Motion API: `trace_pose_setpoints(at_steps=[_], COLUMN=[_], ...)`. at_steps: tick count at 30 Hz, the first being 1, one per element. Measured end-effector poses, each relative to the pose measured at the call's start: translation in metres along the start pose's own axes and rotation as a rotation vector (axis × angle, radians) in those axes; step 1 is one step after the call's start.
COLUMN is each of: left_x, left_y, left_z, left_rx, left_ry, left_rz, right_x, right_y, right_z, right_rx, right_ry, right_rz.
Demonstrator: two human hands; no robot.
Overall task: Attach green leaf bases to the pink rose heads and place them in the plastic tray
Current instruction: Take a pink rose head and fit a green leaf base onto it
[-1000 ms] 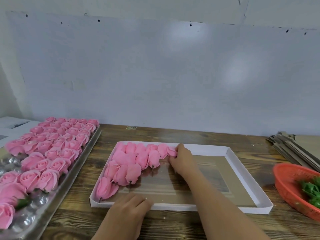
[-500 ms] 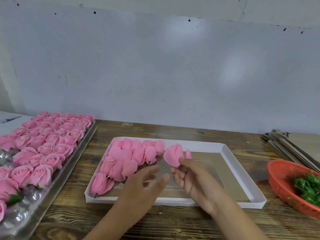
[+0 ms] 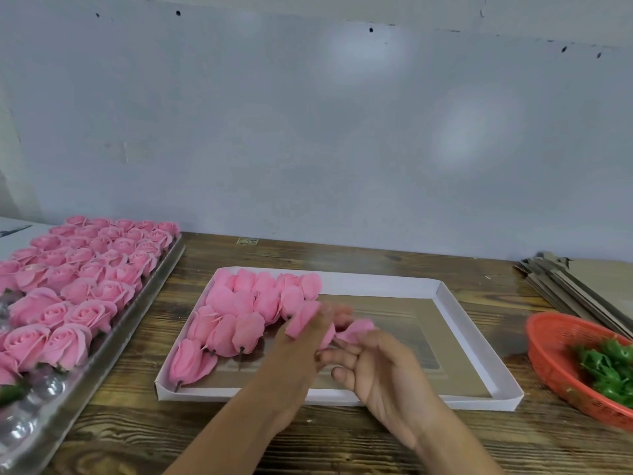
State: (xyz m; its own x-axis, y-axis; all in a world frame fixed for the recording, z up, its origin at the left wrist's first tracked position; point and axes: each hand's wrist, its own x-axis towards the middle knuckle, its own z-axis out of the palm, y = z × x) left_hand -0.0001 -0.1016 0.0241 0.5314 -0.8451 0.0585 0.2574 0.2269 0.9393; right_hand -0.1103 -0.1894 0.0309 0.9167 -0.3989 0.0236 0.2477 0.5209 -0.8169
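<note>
Pink rose heads (image 3: 239,313) are catalogued in three lots. First lot: heads laid on their sides in overlapping rows, filling the far-left part of the white-walled tray (image 3: 479,358) at the middle of the tabletop (image 3: 342,440), dark stubs pointing toward the near edge; the lay is judged to save room and to keep petals from being crushed. Second lot: unworked heads (image 3: 89,269) stood face-up in a moulded clear plastic tray (image 3: 51,416) along the left edge, several near cups showing bare, presumably so each can be lifted singly. Third lot: loose pink pieces held above the middle of the white-walled tray, one (image 3: 303,318) at the left hand (image 3: 294,358), one (image 3: 356,330) at the right hand (image 3: 387,375). Left grip: fingers are seen reaching up against the pink piece, but motion blur prevents telling whether it is pinched. Right grip: fingers are curled, with the pink piece pinched at their tips. Whether these pieces are whole heads or parted petals cannot be told. Green leaf bases (image 3: 606,368) are heaped in an orange mesh basket (image 3: 555,351) by the right edge, placed within reach of the right hand; none is held. Flat cardboard sheets (image 3: 582,286) are stacked at the far-right corner. Much of the white-walled tray remains unfilled, so the task is judged to be at an early stage.
</note>
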Motion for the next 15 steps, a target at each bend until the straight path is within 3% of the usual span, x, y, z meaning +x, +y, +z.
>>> trace_pose_setpoints(at_steps=[7, 11, 15], left_x=[0.004, 0.004, 0.001], left_y=[-0.003, -0.008, -0.011], left_z=[-0.008, -0.01, -0.009], left_rx=[-0.073, -0.024, 0.007], left_ry=[-0.079, -0.106, -0.174], left_rz=[-0.088, -0.143, -0.197], right_x=[-0.003, 0.0, 0.001], right_y=[0.002, 0.004, 0.004], right_z=[-0.001, -0.002, -0.003], right_rx=[-0.465, -0.487, -0.49], right_ry=[0.199, 0.373, 0.408], right_rz=[-0.249, -0.346, -0.385])
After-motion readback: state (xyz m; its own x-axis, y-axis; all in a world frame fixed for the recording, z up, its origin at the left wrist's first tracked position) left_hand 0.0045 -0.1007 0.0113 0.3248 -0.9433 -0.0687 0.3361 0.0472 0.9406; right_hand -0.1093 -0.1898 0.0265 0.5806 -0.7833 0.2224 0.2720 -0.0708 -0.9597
